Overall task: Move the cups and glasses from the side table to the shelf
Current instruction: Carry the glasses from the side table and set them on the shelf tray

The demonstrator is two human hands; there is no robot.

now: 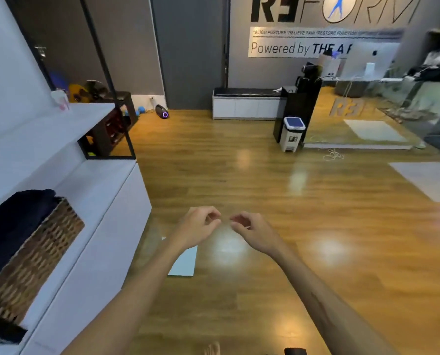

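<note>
Right now both hands carry nothing: my left hand (198,224) and right hand (252,230) hang over the floor (265,190), fingers loosely curled, forearms stretched forward, fingertips nearly meeting. One cup (60,99) sits on the white shelf (85,116) at left. Side table isn't in view. Best to find it first, then grip each glass low around the body.

Glossy wood floor (239,175) (glare spots), rough woven basket (34,257), matt white shelf (90,111)
</note>
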